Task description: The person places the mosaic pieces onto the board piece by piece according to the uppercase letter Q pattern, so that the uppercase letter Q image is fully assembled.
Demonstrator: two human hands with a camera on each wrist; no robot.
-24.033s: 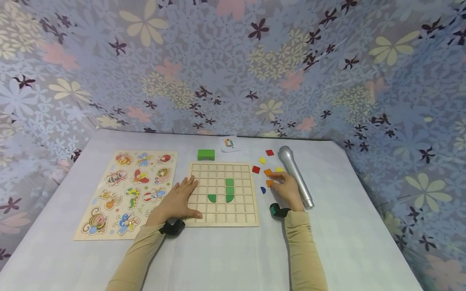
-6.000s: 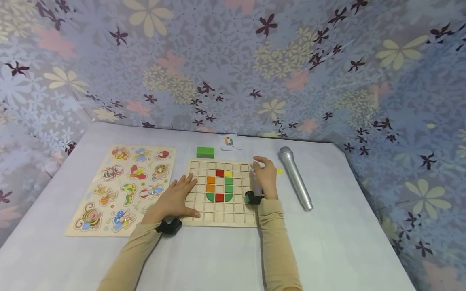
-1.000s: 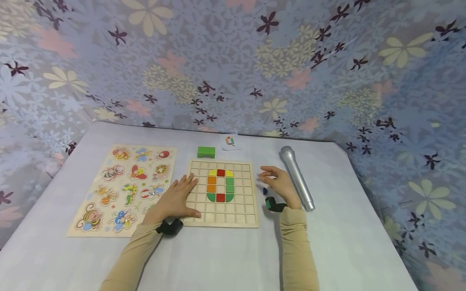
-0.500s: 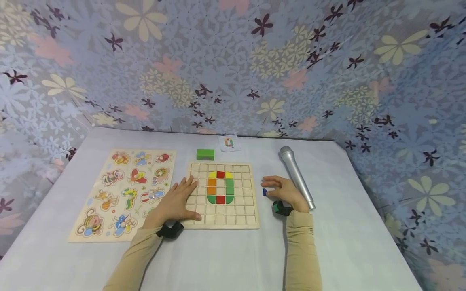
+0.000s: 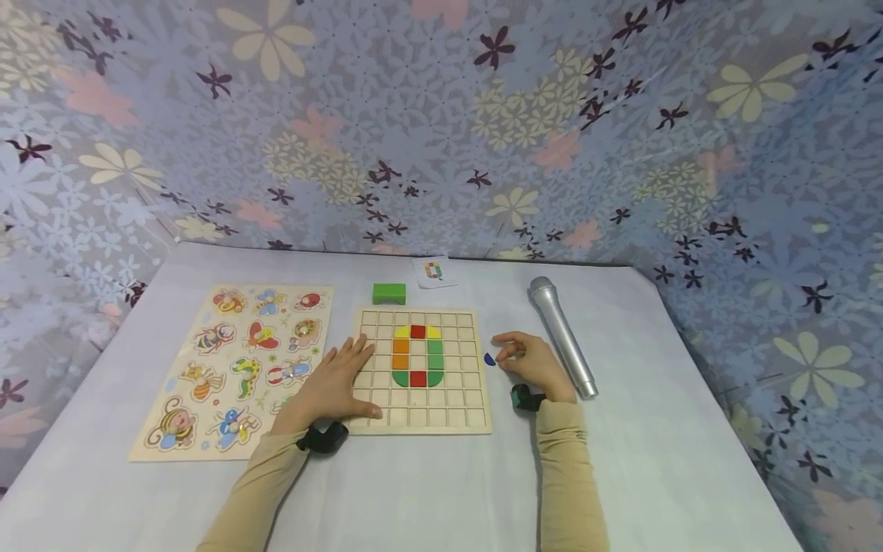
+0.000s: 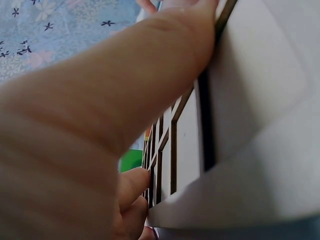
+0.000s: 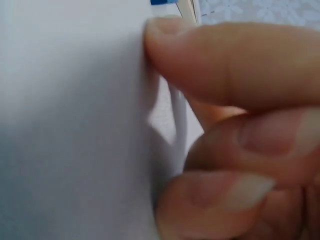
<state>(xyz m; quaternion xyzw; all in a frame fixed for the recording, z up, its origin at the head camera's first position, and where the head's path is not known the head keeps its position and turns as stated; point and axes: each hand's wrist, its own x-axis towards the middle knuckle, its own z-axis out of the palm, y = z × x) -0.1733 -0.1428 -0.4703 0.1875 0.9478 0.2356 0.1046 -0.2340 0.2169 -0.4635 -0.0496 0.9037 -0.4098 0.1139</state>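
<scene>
On the table lies a wooden grid board [image 5: 455, 410] with red, yellow, orange and green pieces forming a ring. My left hand [image 5: 331, 387] rests spread over the board's left edge; its thumb [image 6: 150, 65] crosses the left wrist view. A dark blue half-round piece [image 5: 489, 359] lies just off the board's right side, near the fingertips of my right hand [image 5: 534, 364]. That hand has its thumb low and its index finger stretched out, with nothing held. In the right wrist view the thumb [image 7: 215, 60] touches the white tabletop, and the blue piece [image 7: 162, 1] shows beyond it.
A small card [image 5: 434, 273] with a coloured ring-shaped picture with a tail lies behind the board, right of a green block [image 5: 389, 294]. A silver microphone [image 5: 564, 337] lies beyond my right hand. An insect puzzle board [image 5: 228, 376] is at the left.
Over the earlier frames, red, orange and yellow pieces came onto the board. In the last half second the blue piece slid left and turned, my right fingertips following. My left hand stayed put.
</scene>
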